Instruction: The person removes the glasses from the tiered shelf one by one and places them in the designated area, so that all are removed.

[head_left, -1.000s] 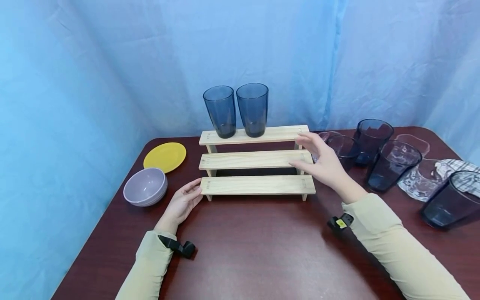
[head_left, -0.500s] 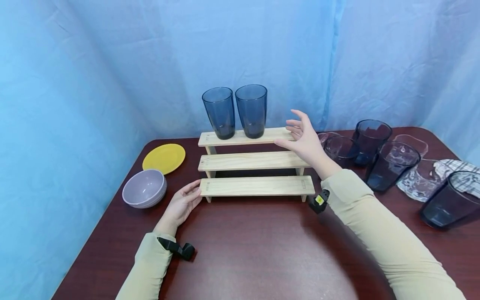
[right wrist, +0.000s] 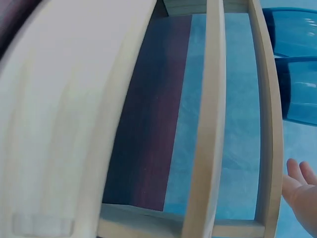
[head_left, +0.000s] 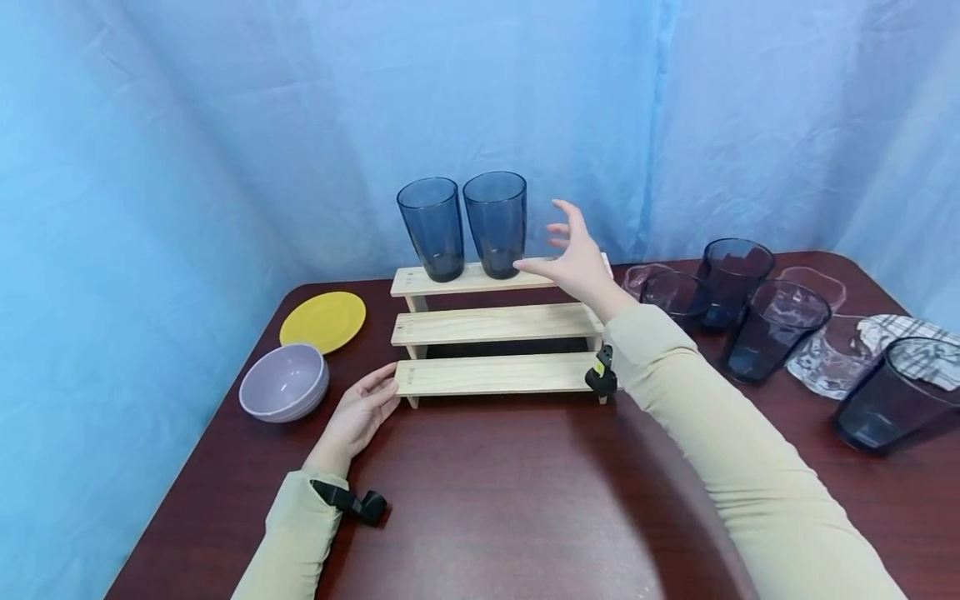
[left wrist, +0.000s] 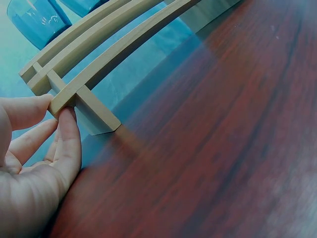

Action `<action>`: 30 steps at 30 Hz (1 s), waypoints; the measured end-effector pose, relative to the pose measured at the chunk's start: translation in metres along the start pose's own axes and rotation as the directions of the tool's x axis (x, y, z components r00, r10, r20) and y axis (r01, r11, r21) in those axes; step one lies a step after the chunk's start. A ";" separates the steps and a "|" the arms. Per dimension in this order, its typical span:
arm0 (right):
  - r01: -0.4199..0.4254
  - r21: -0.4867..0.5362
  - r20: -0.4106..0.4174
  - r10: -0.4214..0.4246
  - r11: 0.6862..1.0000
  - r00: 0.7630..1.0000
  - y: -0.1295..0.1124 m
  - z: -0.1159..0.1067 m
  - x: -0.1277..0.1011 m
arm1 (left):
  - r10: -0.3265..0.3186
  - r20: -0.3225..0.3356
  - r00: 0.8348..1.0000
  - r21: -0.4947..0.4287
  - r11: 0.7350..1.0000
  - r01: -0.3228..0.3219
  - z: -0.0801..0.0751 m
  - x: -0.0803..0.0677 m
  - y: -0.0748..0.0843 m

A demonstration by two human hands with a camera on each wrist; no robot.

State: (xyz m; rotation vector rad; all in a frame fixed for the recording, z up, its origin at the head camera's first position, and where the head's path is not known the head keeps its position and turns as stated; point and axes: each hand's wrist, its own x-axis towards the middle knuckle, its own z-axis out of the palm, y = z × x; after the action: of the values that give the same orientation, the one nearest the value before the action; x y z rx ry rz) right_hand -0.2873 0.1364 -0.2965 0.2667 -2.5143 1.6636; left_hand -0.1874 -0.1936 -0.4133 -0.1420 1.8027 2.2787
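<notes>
A three-step wooden rack [head_left: 495, 322] stands on the dark red table [head_left: 487, 500]. Two tall blue glasses stand side by side on its top step: the left glass [head_left: 431, 227] and the right glass [head_left: 495, 222]. My right hand [head_left: 572, 254] hovers open over the top step, fingers spread, its thumb tip close to the right glass. My left hand [head_left: 363, 410] lies with straight fingers against the left end of the lowest step [left wrist: 64, 99]; in the left wrist view the fingertips [left wrist: 67, 121] touch that end. The right wrist view shows the rack's steps [right wrist: 213, 124] and the fingertips [right wrist: 297, 173].
A yellow plate [head_left: 324, 321] and a lilac bowl [head_left: 285, 382] sit left of the rack. On the right stand several dark and clear glasses [head_left: 765, 329], with a checked cloth [head_left: 918, 346] beside them. A blue curtain hangs behind the table.
My right hand rose from the rack's right end and moved left over the top step towards the right glass. The left hand stayed at the lowest step's end.
</notes>
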 end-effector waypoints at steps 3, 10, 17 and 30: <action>0.006 -0.001 -0.006 -0.006 1.000 1.000 -0.003 0.003 0.004 | 0.000 -0.007 1.000 0.003 1.000 0.000 0.000 -0.001 0.000; 0.022 0.112 -0.011 -0.021 0.994 1.000 -0.015 0.016 0.009 | -0.001 -0.001 1.000 0.001 1.000 0.001 -0.002 -0.001 0.002; 0.081 0.104 -0.065 -0.075 0.991 0.995 -0.030 0.025 0.010 | -0.005 0.005 1.000 0.006 1.000 0.005 -0.002 0.000 0.002; 0.086 0.023 -0.069 -0.084 0.996 0.994 -0.034 0.036 0.013 | -0.009 -0.004 1.000 0.001 1.000 0.009 -0.004 -0.001 0.000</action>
State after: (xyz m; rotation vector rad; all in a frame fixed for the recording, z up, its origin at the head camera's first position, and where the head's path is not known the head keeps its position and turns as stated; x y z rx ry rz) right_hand -0.2930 0.0889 -0.2775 0.3096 -2.3991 1.6449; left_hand -0.1870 -0.1976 -0.4137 -0.1545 1.8023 2.2728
